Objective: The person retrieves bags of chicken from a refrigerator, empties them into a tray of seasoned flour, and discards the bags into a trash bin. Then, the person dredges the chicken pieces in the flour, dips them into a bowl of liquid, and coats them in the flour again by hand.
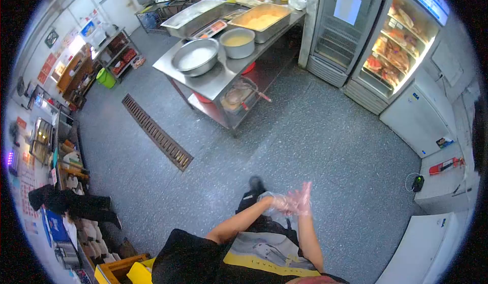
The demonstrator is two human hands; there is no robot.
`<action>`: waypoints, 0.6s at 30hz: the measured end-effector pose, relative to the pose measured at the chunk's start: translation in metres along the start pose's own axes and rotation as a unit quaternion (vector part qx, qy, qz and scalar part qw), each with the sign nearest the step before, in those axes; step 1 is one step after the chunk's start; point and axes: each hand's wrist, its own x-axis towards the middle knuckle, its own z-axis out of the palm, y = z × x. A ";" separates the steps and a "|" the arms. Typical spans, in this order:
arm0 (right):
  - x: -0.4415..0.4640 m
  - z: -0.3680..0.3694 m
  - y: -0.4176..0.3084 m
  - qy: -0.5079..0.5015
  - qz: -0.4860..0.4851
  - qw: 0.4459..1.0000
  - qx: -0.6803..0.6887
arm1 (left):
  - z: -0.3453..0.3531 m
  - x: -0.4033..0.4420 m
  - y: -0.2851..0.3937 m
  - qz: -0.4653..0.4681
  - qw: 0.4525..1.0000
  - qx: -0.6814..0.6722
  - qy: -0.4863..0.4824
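Observation:
My left hand (281, 203) and my right hand (303, 198) meet in front of my body, both covered by thin, clear plastic gloves. The left one reaches across, its fingers bent against the glove on the right hand near the palm and wrist. My right hand points upward with fingers stretched out. Loose, crinkled plastic shows around the left wrist. Under my hands are my dark clothes, a printed shirt front (267, 253) and one black shoe (257, 185).
Ahead stands a steel table (165, 63) with a wide metal basin (195, 60), a round pot (238, 42) and a rectangular pan (262, 20). A floor drain (155, 131) lies left. Lit fridge (396, 45) and chest freezer (422, 114) line the right. A person (76, 205) stands far left.

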 end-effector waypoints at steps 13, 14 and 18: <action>0.195 -0.250 -0.119 0.188 0.038 0.838 -0.511 | -0.378 -0.001 0.096 -0.160 0.920 0.067 0.351; 0.198 -0.262 -0.111 0.215 -0.007 0.861 -0.460 | -0.416 0.013 0.068 -0.088 0.933 0.024 0.347; 0.185 -0.196 -0.149 0.294 -0.010 0.876 -0.382 | -0.508 0.068 0.158 -0.206 0.897 0.169 0.353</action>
